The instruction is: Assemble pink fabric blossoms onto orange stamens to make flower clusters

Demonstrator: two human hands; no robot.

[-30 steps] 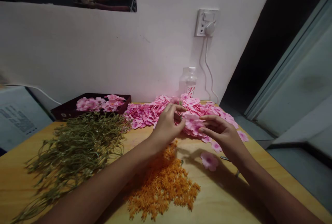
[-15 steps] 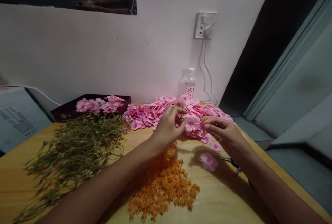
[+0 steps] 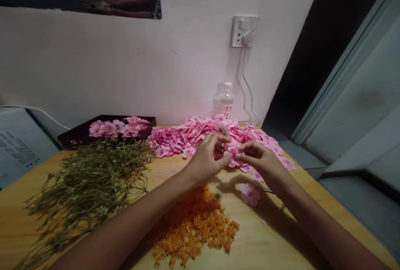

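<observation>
My left hand and my right hand meet over the near edge of a heap of pink fabric petals. Both hands pinch one pink flower between their fingertips; my left hand also seems to hold a thin green stem with a small bloom at its tip. Below my wrists lies a pile of small orange flower centres. One loose pink petal rests on the wooden table under my right forearm.
A big bundle of green wire stems covers the table's left side. A dark tray with finished pink flowers stands at the back left. A plastic bottle stands by the wall under a socket. Scissors lie partly hidden beneath my right arm.
My right hand has closed in toward my left hand and now pinches a pink flower with it; before, its fingers were spread over the petal heap. The camera has shifted slightly.
</observation>
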